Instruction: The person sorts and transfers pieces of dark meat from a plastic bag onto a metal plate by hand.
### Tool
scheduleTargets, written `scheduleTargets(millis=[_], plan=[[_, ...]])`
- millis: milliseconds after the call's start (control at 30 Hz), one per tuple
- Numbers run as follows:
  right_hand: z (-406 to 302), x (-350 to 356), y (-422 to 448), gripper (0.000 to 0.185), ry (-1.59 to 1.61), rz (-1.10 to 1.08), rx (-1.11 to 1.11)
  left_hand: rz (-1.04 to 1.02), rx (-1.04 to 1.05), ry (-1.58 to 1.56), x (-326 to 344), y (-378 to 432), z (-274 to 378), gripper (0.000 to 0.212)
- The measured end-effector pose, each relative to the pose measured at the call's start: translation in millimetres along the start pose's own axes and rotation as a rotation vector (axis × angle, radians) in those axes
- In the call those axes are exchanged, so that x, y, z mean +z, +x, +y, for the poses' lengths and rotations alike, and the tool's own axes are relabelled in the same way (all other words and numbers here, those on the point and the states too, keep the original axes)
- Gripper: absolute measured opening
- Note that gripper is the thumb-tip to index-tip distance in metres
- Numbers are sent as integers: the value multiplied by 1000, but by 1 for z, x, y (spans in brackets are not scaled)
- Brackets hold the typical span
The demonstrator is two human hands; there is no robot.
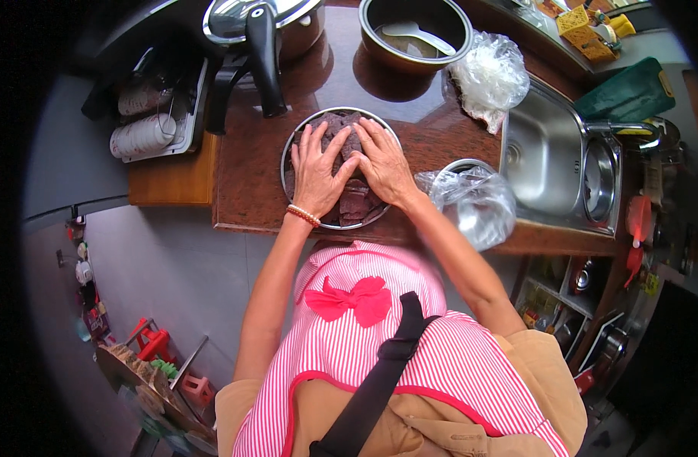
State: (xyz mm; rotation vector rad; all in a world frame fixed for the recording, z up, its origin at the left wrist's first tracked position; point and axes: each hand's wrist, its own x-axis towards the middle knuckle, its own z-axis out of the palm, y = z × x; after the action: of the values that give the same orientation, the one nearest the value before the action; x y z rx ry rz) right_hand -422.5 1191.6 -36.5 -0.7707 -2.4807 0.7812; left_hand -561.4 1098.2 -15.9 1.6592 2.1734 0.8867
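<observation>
A round metal pan (284, 165) stands near the counter's front edge, filled with dark purplish-brown, crumbly pieces of food (354, 208); their exact kind I cannot tell. My left hand (317, 165) rests palm down on the left part of the pieces, fingers spread, a beaded bracelet (303, 215) at its wrist. Opposite it, my right hand (384, 163) lies on the right part with its fingers apart. Both thumbs come close together over the middle. Part of the food is hidden under the hands.
Behind the pan are a pressure cooker (264, 63) and a dark inner pot (365, 34) holding a white spoon (420, 35). Clear plastic bags (491, 71) and a bag-covered bowl (471, 200) sit right, before the steel sink (543, 154). A dish rack (189, 128) is left.
</observation>
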Motion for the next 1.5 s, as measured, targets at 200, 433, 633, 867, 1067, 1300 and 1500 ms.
scheduleTargets(millis=[200,433,633,867,1067,1300,1500], plan=[[-1,3,7,51,-9,-39,14,21,8,-29,5,1,-10,42],[3,-17,10,46,543,3,205,57,66,-12,-9,6,-8,39],[9,-27,8,43,768,129,264,-3,103,-17,-19,9,10,56],[-8,-46,-35,37,359,222,268,-155,175,395,-9,-2,26,66],[-59,-94,-72,23,225,388,182,-161,139,349,-8,-2,23,67],[-14,-144,-142,9,-60,366,725,-24,195,-11,-26,5,58,64],[-8,-133,-140,55,-193,364,687,-217,241,-524,-1,-4,107,57]])
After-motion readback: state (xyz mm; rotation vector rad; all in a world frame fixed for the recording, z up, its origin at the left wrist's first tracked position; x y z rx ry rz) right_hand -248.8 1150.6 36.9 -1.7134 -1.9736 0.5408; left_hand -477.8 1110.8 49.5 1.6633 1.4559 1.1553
